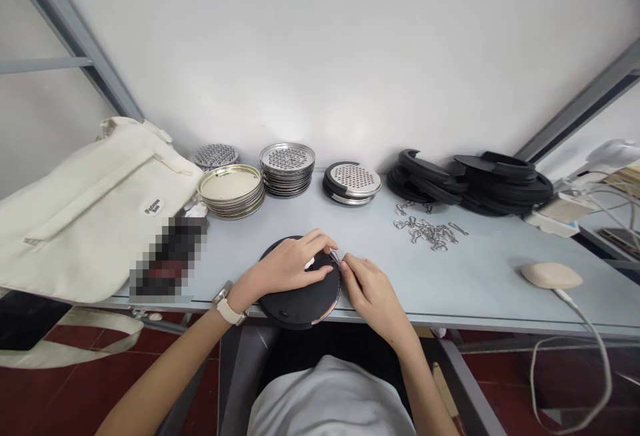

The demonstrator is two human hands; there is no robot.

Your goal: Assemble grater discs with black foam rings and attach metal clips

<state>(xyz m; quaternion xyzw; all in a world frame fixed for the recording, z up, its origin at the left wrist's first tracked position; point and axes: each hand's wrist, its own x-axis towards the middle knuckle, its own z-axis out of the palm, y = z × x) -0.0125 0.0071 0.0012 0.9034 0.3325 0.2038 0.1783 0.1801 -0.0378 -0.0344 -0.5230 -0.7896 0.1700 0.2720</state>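
A round black case [295, 299] lies at the table's front edge, with a strip of shiny, orange-tinted metal along its right rim. My left hand [295, 264] rests on top of it, thumb and index finger apart near a thin metal wire clip [335, 258] at the rim. Something small and white [310, 264] shows under its fingers. From the right, my right hand [367, 286] pinches at the clip by the edge of the case; its fingertips partly hide the clip.
Along the wall stand stacked gold discs [231, 186], metal grater discs [287, 163], a grater disc in a black rim [355, 179] and black covers [500, 183]. Loose wire clips [427, 231] lie right of centre. A cream bag [100, 203] is left, a corded cream device [551, 275] right.
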